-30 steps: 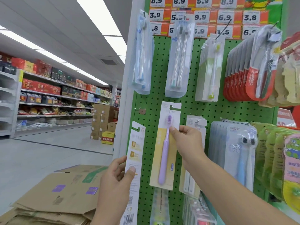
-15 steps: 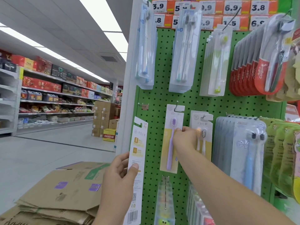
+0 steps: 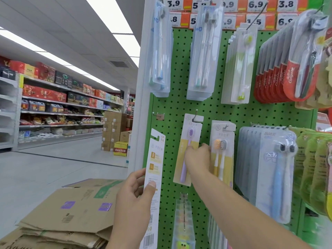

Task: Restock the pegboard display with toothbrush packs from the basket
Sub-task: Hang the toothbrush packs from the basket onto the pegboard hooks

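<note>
Since a second ago, my right hand (image 3: 196, 159) has carried the purple toothbrush pack (image 3: 188, 150) up to the green pegboard (image 3: 179, 108); its hang hole now sits at the hook (image 3: 196, 113) in the board's middle row, left of centre. That hand pinches the pack at mid-height, fingers curled on its right edge. Whether the card is fully seated on the hook I cannot tell.

My left hand (image 3: 133, 198) grips a second pack (image 3: 154, 186), thumb pressed on its white back, held upright just off the board's left edge beside the white post (image 3: 142, 78). A barcode shows at its foot; the small print is too blurred for me to read.

Just right of the purple pack hangs a twin pack (image 3: 221, 150) with orange and grey brush heads. Along the board's top edge run orange price tags (image 3: 228, 13); I read 3.9, 6.9 and 3.8. At the upper right corner hang red packs (image 3: 287, 78) marked Colgate.

Flattened cardboard (image 3: 68, 212) lies stacked at lower left. Beyond it a pale floor (image 3: 45, 168) leads to store shelves (image 3: 59, 105) of red boxes and jugs, with stacked brown cartons (image 3: 113, 130) and a yellow box (image 3: 120, 148) at the aisle end under long ceiling lights (image 3: 106, 13).
</note>
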